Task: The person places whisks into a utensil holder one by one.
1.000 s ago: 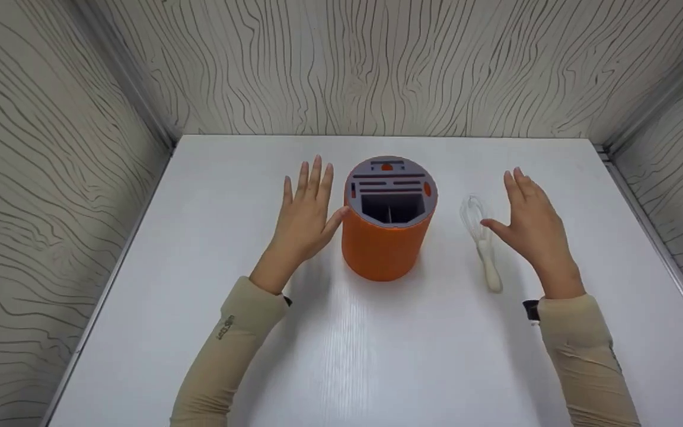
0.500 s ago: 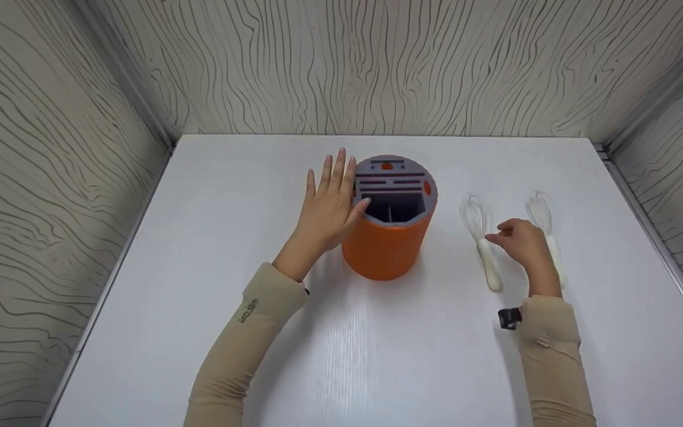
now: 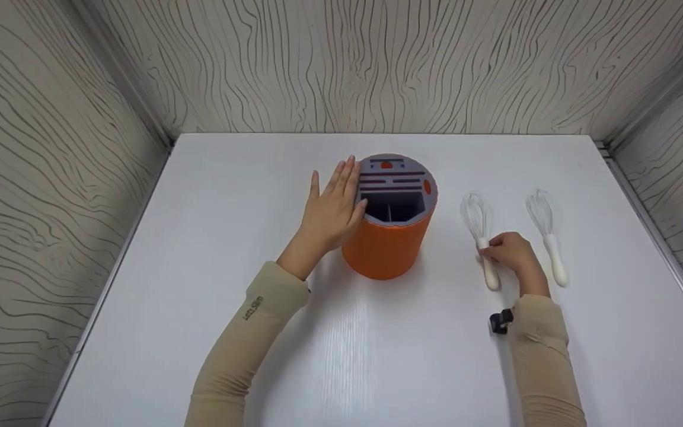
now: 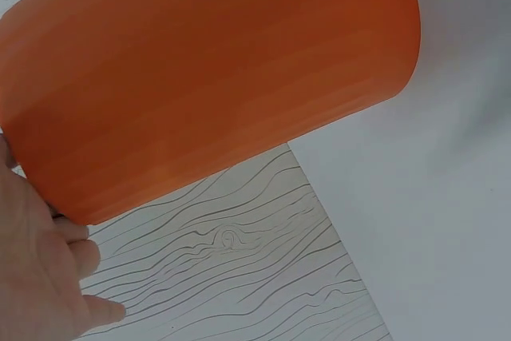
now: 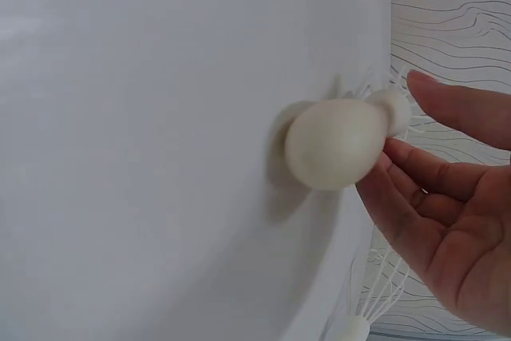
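Observation:
An orange cylindrical utensil holder (image 3: pixel 384 252) stands upright, its grey top cut with slots and a divided opening. Against the left side of its rim rests my left hand (image 3: pixel 332 207), fingers extended, the thumb at the front of the rim. In the left wrist view, the holder's orange wall (image 4: pixel 215 61) fills the upper part, beside the hand (image 4: pixel 36 261). My right hand (image 3: pixel 513 252) pinches the upper handle of a white whisk (image 3: pixel 491 276) with thumb and fingers. From the right wrist view, the whisk's rounded handle end (image 5: pixel 331 145) faces the camera, close above the table.
A second white whisk (image 3: pixel 556 261) lies on the white table (image 3: pixel 341 356) to the right of my right hand. Wood-patterned panels (image 3: pixel 353 65) rise behind and at both sides of the table.
My left hand has moved right onto the holder's rim. The right hand has come down and left, from spread fingers to a pinch on the nearer whisk, uncovering the second whisk.

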Demonstrator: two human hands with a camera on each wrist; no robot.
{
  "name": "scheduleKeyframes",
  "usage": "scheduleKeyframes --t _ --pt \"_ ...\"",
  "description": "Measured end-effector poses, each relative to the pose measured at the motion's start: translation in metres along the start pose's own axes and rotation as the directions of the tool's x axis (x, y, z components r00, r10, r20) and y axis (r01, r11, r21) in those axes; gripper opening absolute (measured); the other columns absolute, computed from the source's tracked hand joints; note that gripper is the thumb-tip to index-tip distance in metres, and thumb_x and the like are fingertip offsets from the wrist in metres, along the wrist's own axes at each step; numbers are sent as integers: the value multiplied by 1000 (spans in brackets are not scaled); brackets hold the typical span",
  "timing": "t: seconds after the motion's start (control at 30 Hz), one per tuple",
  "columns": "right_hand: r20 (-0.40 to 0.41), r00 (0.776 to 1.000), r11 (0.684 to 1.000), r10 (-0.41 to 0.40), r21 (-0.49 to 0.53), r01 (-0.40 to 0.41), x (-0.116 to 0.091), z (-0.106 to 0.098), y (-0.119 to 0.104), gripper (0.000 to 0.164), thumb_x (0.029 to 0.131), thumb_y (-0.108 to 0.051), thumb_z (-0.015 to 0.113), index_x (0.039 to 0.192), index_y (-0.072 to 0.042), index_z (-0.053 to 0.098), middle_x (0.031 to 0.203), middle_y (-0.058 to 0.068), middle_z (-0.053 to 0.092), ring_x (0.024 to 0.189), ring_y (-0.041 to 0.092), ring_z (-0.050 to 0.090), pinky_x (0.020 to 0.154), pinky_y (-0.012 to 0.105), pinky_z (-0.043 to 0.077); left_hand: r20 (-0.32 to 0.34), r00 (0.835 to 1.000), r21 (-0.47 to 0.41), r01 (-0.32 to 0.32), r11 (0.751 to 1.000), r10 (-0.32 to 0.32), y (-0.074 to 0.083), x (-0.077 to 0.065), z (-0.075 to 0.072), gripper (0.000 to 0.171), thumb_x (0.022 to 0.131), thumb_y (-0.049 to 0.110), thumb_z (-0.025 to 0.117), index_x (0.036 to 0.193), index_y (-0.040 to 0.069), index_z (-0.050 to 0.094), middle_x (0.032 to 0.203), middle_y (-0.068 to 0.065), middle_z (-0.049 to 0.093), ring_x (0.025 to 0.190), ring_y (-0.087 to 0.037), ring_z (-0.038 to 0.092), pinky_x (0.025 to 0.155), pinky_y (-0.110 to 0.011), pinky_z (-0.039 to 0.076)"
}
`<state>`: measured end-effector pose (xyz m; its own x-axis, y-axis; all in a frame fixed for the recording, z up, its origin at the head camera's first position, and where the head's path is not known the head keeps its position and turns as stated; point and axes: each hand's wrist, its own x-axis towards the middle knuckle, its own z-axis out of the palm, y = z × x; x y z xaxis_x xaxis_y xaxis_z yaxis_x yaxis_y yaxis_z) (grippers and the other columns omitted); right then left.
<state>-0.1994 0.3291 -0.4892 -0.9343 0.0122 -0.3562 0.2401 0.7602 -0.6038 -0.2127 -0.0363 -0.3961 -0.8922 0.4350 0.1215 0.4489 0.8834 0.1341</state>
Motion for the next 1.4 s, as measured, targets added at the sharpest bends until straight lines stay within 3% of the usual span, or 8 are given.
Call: scheduleKeyframes --t 0.27,0.47,0.57,0.73,0.8,0.83,1.2,1.4 --pt "-47 999 999 20 29 -19 7 8 4 51 82 -33 70 104 12 59 91 13 63 77 18 55 66 29 43 28 999 11 21 1000 -21 0 0 -1 63 101 39 24 150 1 12 157 -11 5 144 -22 4 112 -53 2" --pt "-30 998 964 63 262 -53 13 10 21 40 80 -27 75 99 4 60 82 -2 62 71 7 57 67 23 45 40 999 9 16 1000 -16 1 0 0 63 101 38 24 150 0 13 157 -12 4 144 -22 3 112 -53 1" --pt "36 999 874 40 483 -52 16 8 34 26 82 -18 73 97 -1 61 78 -8 65 73 4 63 70 19 48 43 999 6 19 1000 -19 1 0 1 63 101 38 24 150 0 12 157 -12 4 144 -22 3 112 -52 1" --pt "122 992 626 -23 776 -81 18 4 50 2 87 -3 65 87 -5 65 82 1 71 79 10 68 72 21 52 47 999 27 18 999 -20 1 0 -2 63 101 38 24 150 0 12 157 -12 4 144 -22 4 112 -53 1" --pt "134 990 566 -40 820 -88 18 4 53 6 88 -1 64 84 -5 66 83 4 71 80 12 69 73 22 53 50 999 34 15 999 -16 1 -1 -3 63 101 38 23 150 -1 12 157 -12 4 144 -22 4 112 -53 1" --pt "135 990 553 -43 829 -89 18 4 54 7 88 -1 63 84 -5 67 83 5 72 81 13 69 72 22 53 50 999 36 13 999 -14 1 -1 -3 63 102 38 23 150 -1 12 157 -12 4 144 -22 4 112 -53 2" --pt "120 987 539 -104 841 -46 17 3 56 17 93 -8 58 88 -8 74 84 6 72 82 13 69 73 22 53 26 1000 18 11 1000 -11 0 -2 -2 63 101 37 23 150 -2 13 157 -14 6 144 -23 4 112 -52 0" --pt "131 988 496 -80 865 -75 16 4 55 11 90 -2 60 85 -6 69 83 6 71 79 13 69 72 23 53 41 999 26 11 1000 -12 1 -1 -2 64 101 38 22 150 -1 12 157 -13 5 144 -23 3 112 -51 -1"
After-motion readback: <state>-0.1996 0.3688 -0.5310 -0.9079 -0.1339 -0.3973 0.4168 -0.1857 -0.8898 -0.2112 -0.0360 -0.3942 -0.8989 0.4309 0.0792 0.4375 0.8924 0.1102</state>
